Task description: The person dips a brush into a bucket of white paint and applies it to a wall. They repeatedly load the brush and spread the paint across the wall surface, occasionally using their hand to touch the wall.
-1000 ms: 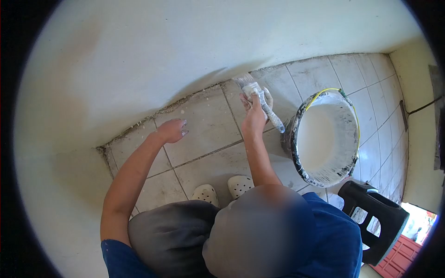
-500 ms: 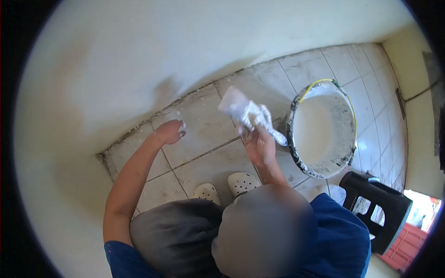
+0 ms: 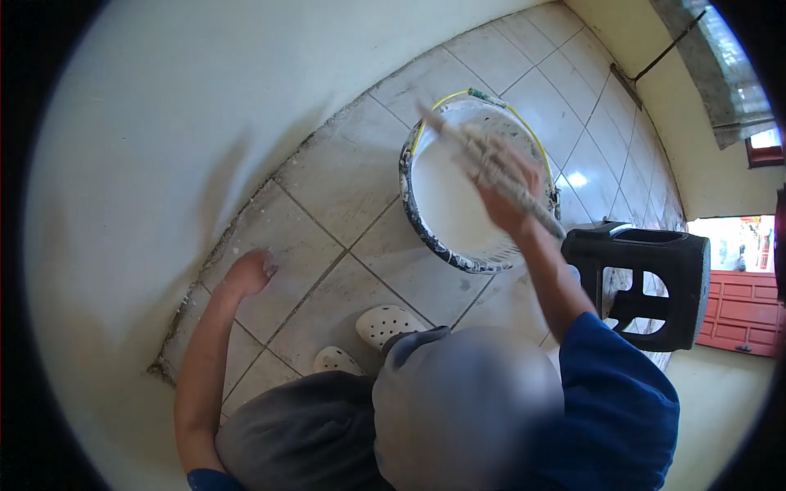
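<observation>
Okay, pale wall [image 3: 164, 123] fills the left side, grime line along its foot. Left hand [image 3: 251, 273] is near that foot, over the floor tiles [image 3: 307, 282], fingers curled in; cannot tell if the palm is empty or if it touches tile. Grey trousers [image 3: 295, 425] below, then cream clogs [image 3: 389, 319] on the tiles. Blurred patch [image 3: 467, 417] at lower middle, hides whatever is under it.

Bucket [image 3: 434, 248] next: rim crusted, white paint [image 3: 446, 196] inside, yellow-and-green handle [image 3: 488, 98] up along the far rim. Brush [image 3: 528, 202] is over the bucket mouth, tilted, motion-blurred. Right hand [image 3: 501, 199] is wrapped around it, clamped. Hand and brush block part of the paint; cannot tell if the bristles touch anything.

Black stool [image 3: 626, 252] sits just beside the bucket, crowding the right forearm [image 3: 557, 274]. Cannot tell if it's upright. Farther off, dark floor squeegee [image 3: 626, 86] by the end wall, grey sheet [image 3: 712, 82] above it. Red door [image 3: 741, 307] at far right, past the stool.
</observation>
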The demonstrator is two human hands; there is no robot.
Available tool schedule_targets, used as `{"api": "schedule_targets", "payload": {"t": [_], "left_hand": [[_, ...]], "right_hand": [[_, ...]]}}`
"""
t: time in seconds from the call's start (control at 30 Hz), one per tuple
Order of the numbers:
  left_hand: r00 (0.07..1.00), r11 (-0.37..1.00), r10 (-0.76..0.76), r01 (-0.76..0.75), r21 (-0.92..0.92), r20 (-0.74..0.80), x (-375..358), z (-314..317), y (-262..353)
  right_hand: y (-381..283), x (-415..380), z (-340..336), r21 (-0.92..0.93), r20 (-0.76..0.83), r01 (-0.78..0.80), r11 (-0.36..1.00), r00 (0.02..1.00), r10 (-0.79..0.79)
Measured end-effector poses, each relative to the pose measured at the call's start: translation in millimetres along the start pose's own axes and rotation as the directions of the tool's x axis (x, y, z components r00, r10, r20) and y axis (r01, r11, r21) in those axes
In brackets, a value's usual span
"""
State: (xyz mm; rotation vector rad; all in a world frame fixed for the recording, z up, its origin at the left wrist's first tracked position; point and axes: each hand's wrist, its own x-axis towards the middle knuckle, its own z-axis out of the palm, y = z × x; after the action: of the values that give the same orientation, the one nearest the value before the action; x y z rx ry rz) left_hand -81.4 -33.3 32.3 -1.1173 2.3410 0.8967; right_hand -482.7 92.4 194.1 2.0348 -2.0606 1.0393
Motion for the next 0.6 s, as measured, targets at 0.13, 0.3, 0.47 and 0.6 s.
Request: {"api": "schedule_targets", "payload": {"t": [0.13,0.3,0.47,0.6], "left_hand": [[0.999,0.999,-0.041,0.041,0.032,-0.002,-2.5,0.7,-3.1],[0.999,1.000,-0.017,0.017,0.006,-0.032,-5.7,1.2,-11.7],[0.997,0.997,-0.076,0.076,0.019,0.015,-14.9,1.0,-7.5],[1.000,0.995,-0.022,0.020,0.101,0.016,-7.9,7.1,-14.9]], "right_hand": [[57.5,23.4,-2.5,-0.042,0.108,0.242,0.969,0.966,-0.236],[87.2,-28.7,26.1,0.027,0.508,0.504,0.863,0.737,-0.446],[86.5,-37.8,7.8,0.015,0.414,0.385,0.923,0.838,-0.356],[71.1,12.4,-10.4,-0.066,0.169,0.328,0.942,0.934,-0.313]]}}
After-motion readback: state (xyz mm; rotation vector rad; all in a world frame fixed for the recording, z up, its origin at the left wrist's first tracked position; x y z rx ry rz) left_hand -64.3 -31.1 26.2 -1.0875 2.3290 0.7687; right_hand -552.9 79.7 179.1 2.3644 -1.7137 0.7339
